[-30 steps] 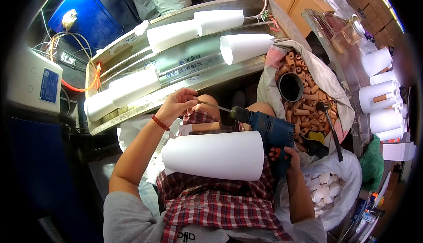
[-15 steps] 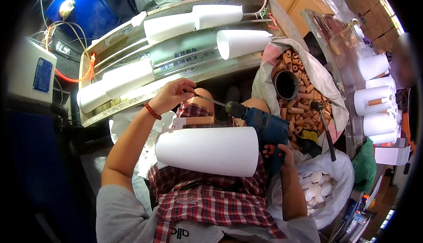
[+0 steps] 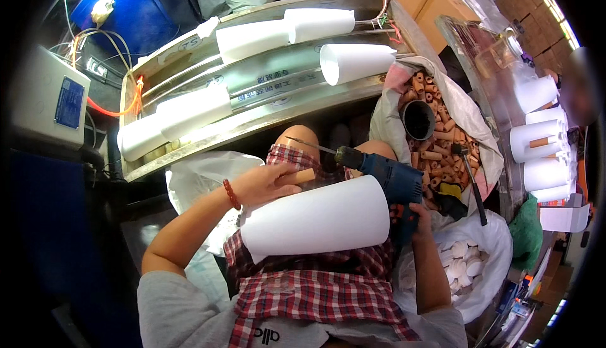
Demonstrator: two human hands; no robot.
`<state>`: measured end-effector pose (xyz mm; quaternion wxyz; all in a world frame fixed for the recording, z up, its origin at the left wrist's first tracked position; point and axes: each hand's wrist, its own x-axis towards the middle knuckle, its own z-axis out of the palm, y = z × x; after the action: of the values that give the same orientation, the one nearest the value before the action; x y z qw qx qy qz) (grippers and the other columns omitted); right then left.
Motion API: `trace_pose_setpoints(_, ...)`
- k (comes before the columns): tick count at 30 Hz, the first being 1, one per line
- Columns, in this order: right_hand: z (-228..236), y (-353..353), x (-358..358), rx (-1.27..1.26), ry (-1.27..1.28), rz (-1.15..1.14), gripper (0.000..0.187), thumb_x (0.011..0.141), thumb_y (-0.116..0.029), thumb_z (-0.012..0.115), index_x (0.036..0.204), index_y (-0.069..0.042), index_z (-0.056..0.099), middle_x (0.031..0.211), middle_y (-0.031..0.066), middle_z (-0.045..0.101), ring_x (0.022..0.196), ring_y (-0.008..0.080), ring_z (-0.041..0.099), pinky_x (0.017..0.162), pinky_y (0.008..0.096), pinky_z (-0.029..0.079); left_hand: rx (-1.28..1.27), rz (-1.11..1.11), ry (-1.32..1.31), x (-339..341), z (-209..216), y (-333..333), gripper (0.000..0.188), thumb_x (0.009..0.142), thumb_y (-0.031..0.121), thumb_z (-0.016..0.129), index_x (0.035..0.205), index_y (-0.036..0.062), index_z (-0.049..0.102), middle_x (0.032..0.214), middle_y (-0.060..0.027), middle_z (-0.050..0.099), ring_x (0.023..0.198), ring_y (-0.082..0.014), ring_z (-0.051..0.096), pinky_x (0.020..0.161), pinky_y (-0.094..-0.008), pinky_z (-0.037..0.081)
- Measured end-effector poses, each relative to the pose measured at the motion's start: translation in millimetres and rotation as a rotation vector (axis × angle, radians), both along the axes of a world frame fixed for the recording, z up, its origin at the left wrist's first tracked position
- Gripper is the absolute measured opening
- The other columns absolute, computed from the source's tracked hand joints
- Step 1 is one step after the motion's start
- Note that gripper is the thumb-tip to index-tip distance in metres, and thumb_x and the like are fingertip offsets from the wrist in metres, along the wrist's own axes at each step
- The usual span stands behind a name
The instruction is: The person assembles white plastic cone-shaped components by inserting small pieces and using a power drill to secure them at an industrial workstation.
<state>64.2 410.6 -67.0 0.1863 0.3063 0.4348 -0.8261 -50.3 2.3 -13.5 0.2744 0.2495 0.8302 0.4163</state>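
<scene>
Across my lap lies a large white tapered cylinder [image 3: 319,217]. At its far side, my left hand [image 3: 268,184] closes around a short brown tube [image 3: 302,176], thumb on one side and fingers on the other; the hand hides the tube's left end. My right hand [image 3: 421,220] grips the handle of a blue power drill [image 3: 392,177], to the right of the cylinder. A long thin bit [image 3: 312,145] points left from the drill's chuck, with no hand on it.
White cylinders [image 3: 252,40] sit on metal rods over a long trough [image 3: 265,117] ahead. To the right, a sack [image 3: 390,117] holds brown tubes, a black cup [image 3: 418,119] and a hammer [image 3: 473,187]. White discs [image 3: 464,263] fill a bag nearby.
My left hand has left the drill bit's tip and come back toward me onto the brown tube. My right hand still holds the drill.
</scene>
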Motion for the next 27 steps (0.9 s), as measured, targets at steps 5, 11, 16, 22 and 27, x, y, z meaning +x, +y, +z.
trace_pose_setpoints(5,12,-4,-4,0.026,-0.004,-0.004,0.051,0.073,-0.021,0.058,0.113,0.01,0.052,0.098,0.0228,0.064,0.08,0.0337,0.064,0.069,0.0409,0.054,0.035,0.161,-0.218,3,-13,-31,0.035,0.093,0.03,0.053,0.117,0.0045,0.057,0.081,-0.0125,0.065,0.069,-0.0174,0.062,0.062,-0.0314,0.048)
trace_pose_setpoints(11,6,7,-10,0.017,0.058,0.098,0.052,0.074,-0.019,0.057,0.117,0.01,0.048,0.097,0.0245,0.063,0.08,0.0346,0.065,0.067,0.0405,0.055,0.034,0.151,-0.264,-32,2,-74,0.038,0.09,0.037,0.058,0.105,0.003,0.065,0.065,-0.0019,0.054,0.056,-0.0085,0.048,0.051,-0.0238,0.04)
trace_pose_setpoints(16,2,8,-13,-0.02,0.072,0.116,0.05,0.076,-0.018,0.057,0.117,0.008,0.048,0.095,0.0246,0.063,0.078,0.0344,0.066,0.064,0.0388,0.056,-0.022,0.135,-0.228,-40,7,-72,0.038,0.089,0.037,0.059,0.102,0.0019,0.066,0.063,-0.0012,0.053,0.054,-0.0085,0.047,0.048,-0.0243,0.039)
trace_pose_setpoints(22,0,11,-15,-0.041,0.076,0.118,0.051,0.074,-0.018,0.059,0.116,0.008,0.048,0.092,0.0238,0.063,0.076,0.0342,0.066,0.062,0.039,0.057,0.007,0.184,-0.202,-42,-12,-75,0.045,0.083,0.043,0.065,0.102,0.0021,0.068,0.062,-0.0015,0.054,0.05,-0.008,0.045,0.044,-0.0244,0.037)
trace_pose_setpoints(27,1,11,-16,-0.041,0.06,0.112,0.053,0.072,-0.017,0.059,0.117,0.008,0.047,0.091,0.0241,0.063,0.074,0.0346,0.066,0.061,0.0386,0.057,0.017,0.163,-0.168,-46,-8,-69,0.043,0.083,0.04,0.065,0.106,0.0048,0.067,0.067,-0.0038,0.06,0.051,-0.0086,0.047,0.046,-0.0246,0.04)
